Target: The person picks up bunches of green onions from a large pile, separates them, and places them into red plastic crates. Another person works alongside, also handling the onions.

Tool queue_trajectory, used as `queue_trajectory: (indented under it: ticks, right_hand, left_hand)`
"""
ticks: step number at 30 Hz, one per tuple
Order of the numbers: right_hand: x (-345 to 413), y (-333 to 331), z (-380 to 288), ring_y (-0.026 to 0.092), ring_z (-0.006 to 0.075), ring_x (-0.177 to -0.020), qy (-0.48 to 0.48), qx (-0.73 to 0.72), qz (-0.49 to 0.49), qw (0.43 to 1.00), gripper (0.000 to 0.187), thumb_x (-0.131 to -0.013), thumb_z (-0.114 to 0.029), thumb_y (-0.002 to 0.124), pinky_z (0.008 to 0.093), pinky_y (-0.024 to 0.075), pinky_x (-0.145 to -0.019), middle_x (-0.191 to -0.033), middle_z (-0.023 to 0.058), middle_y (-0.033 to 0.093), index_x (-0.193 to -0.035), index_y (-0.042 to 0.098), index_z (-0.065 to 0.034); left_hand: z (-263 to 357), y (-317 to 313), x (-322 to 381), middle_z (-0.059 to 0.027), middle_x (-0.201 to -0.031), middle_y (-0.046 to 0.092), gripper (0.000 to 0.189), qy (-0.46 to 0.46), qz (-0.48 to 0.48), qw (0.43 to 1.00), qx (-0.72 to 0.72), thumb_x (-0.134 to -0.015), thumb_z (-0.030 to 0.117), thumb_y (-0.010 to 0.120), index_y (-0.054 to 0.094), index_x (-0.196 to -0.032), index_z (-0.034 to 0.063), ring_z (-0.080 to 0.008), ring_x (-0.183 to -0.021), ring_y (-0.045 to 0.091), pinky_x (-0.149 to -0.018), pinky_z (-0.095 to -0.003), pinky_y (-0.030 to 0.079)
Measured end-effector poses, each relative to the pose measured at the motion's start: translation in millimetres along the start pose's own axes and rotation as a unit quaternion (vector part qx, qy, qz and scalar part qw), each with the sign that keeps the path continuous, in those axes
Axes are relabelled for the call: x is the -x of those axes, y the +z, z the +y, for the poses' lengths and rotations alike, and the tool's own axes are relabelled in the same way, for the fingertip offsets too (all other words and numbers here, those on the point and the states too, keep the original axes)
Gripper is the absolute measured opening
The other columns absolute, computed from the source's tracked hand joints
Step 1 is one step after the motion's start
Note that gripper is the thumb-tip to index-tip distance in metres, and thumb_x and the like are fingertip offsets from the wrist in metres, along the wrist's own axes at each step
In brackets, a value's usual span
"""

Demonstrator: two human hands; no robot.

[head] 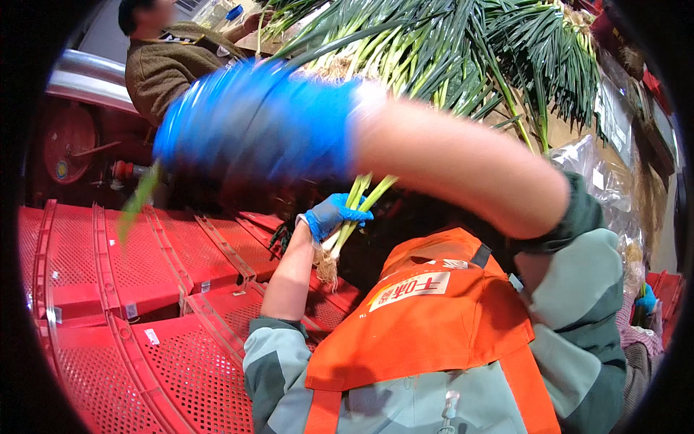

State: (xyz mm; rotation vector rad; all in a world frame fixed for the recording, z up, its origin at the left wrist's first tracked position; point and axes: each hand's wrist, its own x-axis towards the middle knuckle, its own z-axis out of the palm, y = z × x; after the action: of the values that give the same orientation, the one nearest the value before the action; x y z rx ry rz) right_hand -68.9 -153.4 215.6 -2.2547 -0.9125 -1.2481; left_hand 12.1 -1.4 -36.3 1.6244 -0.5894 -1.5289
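My left hand (337, 216), in a blue-palmed glove with a grey back, grips a few pale leek-like stalks (347, 230). Their bushy roots (326, 267) hang below the fist, and their upper ends pass behind my right forearm. Strongly blurred, my right hand (255, 122) in a blue and grey glove stretches across the upper left of the view. A green leaf piece (138, 202) shows at its far edge; whether the fingers hold it is unclear. Beyond the forearm lies a large heap of similar leafy stalks (401, 49), roots partly showing.
Red perforated plastic crates (190, 358) fill the left and lower left. A person in a brown jacket (168, 65) is at the upper left, one hand at a stalk. Clear plastic bags (602, 179) lie at the right, near another person's blue-gloved hand (646, 299).
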Motion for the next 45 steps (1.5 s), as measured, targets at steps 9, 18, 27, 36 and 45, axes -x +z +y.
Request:
queue_trajectory:
  ticks: [9, 18, 27, 36, 45]
  right_hand:
    - [125.1, 150.9, -28.3, 0.06, 0.0323, -0.103, 0.091, -0.175, -0.041, 0.979, 0.046, -0.084, -0.016, 0.06, 0.0405, 0.0484, -0.091, -0.117, 0.0169, 0.059, -0.127, 0.048, -0.0045]
    - [339.0, 44.5, -32.1, 0.064, 0.0173, -0.093, 0.653, -0.631, 0.18, 0.378, 0.041, -0.09, -0.03, 0.064, 0.0306, 0.0533, -0.081, -0.105, 0.0087, 0.066, -0.12, 0.057, -0.002]
    - [250.4, 8.2, -5.3, 0.058, 0.0207, -0.112, 0.556, -0.655, 0.235, 0.455, 0.042, -0.09, -0.02, 0.063, 0.0408, 0.0469, -0.095, -0.124, 0.0083, 0.06, -0.128, 0.053, -0.0045]
    - [95.2, -46.8, 187.3, 0.064, 0.0159, -0.086, 0.4, -0.602, 0.117, 0.681, 0.036, -0.09, -0.027, 0.063, 0.0308, 0.0527, -0.075, -0.101, 0.0045, 0.065, -0.117, 0.056, -0.0041]
    - [192.6, 56.1, 157.9, 0.058, 0.0127, -0.085, 0.617, -0.613, 0.092, 0.485, 0.046, -0.087, -0.038, 0.068, 0.0292, 0.0489, -0.071, -0.104, 0.0041, 0.059, -0.118, 0.052, -0.0077]
  left_hand:
    - [-41.8, -18.6, 19.9, -0.0116, -0.109, 0.064, 0.036, 0.005, 0.052, 0.99, 0.131, -0.082, 0.01, 0.069, 0.06, -0.115, 0.0008, -0.0193, -0.092, 0.063, -0.082, -0.0286, 0.05]
    - [6.7, 19.5, 41.7, -0.0097, -0.112, 0.064, 0.047, -0.075, 0.019, 0.993, 0.091, -0.078, 0.007, 0.073, 0.057, -0.121, -0.0017, -0.0158, -0.092, 0.065, -0.075, -0.0266, 0.052]
    - [21.2, 45.4, 107.7, -0.0125, -0.109, 0.065, 0.048, 0.028, 0.157, 0.986, 0.049, -0.079, 0.001, 0.07, 0.054, -0.124, -0.0018, -0.0204, -0.102, 0.063, -0.083, -0.0301, 0.052]
    - [149.4, 35.8, 49.3, -0.0112, -0.102, 0.065, 0.043, 0.289, 0.32, 0.902, 0.006, -0.082, 0.003, 0.065, 0.052, -0.122, -0.002, -0.0155, -0.084, 0.061, -0.074, -0.0278, 0.051]
    - [137.6, -11.7, -90.4, -0.0203, -0.092, 0.065, 0.033, -0.007, 0.467, 0.77, -0.434, -0.086, 0.007, 0.055, 0.049, -0.118, 0.0018, -0.0353, -0.082, 0.065, -0.067, -0.041, 0.051]
